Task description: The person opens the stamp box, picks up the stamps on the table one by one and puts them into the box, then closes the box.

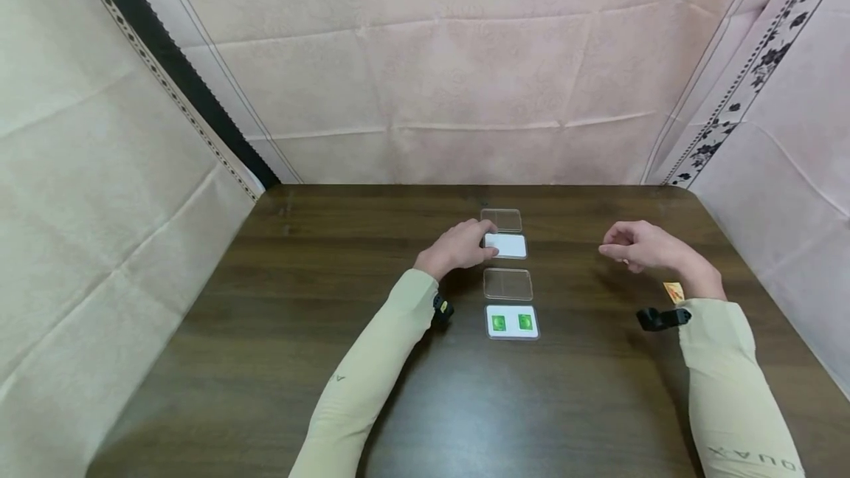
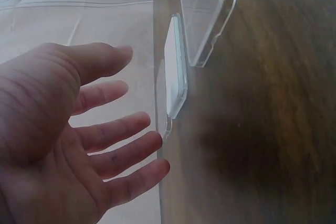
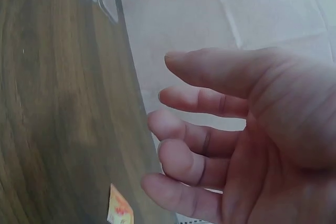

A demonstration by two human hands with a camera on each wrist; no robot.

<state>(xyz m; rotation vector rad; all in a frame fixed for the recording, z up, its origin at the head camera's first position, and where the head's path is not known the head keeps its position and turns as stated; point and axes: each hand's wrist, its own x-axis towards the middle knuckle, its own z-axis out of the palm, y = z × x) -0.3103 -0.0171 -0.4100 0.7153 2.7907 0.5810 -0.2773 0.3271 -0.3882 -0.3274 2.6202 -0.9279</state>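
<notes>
My left hand (image 1: 460, 246) hovers at the left edge of a shallow white-lined case (image 1: 508, 246), thumb and fingers apart. In the left wrist view, that hand (image 2: 79, 129) has extended fingers with nothing between them, apart from the white case (image 2: 173, 72). My right hand (image 1: 647, 248) is over the table at the right, its fingers loosely bent. The right wrist view shows this hand (image 3: 226, 129) holding nothing. Closest to it lies a small orange-and-yellow paper piece (image 1: 674, 291), partly hidden by the wrist in the head view.
A clear plastic lid (image 1: 502, 220) lies behind the white-lined case, another clear lid (image 1: 508, 285) in front. Nearest is a white case (image 1: 512, 332) holding two green stamp-like pieces (image 1: 525, 321). The brown wooden table (image 1: 285, 360) meets hanging pale cloth (image 1: 465, 94) at its back edge.
</notes>
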